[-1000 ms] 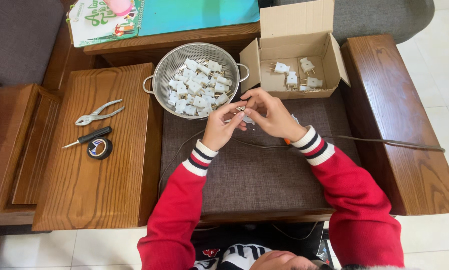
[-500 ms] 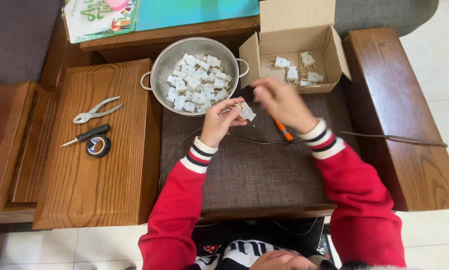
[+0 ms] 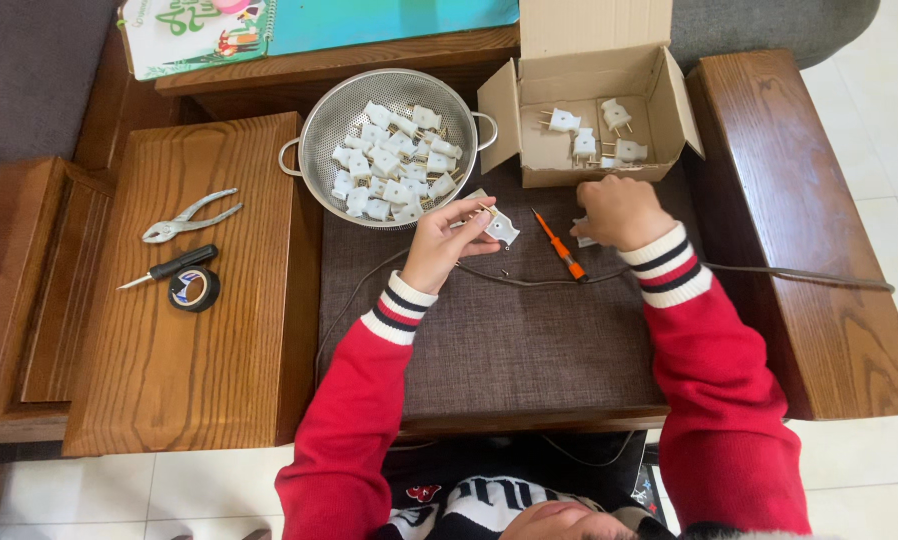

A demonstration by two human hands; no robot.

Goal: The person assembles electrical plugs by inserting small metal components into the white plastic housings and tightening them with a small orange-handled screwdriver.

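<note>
My left hand [image 3: 442, 240] holds a white plug [image 3: 496, 227] with brass prongs just below the metal colander [image 3: 314, 130], which is full of several white plugs. My right hand [image 3: 617, 211] rests fist-like on the brown cushion [image 3: 489, 340], closed over a small white piece [image 3: 581, 232] in front of the open cardboard box [image 3: 659, 85]. Several white plugs lie in that box. An orange-handled screwdriver [image 3: 561, 248] lies between my hands, across a thin cable [image 3: 789, 273] that runs off to the right.
Pliers [image 3: 187, 217], a black screwdriver [image 3: 164, 268] and a roll of black tape [image 3: 194, 289] lie on the wooden board at left. A wooden armrest [image 3: 799, 210] stands at right. A colourful book [image 3: 299, 25] sits on the shelf behind.
My right hand has moved away from the left to the right and down onto the cushion by the box. The orange screwdriver now lies uncovered. My left hand keeps the plug.
</note>
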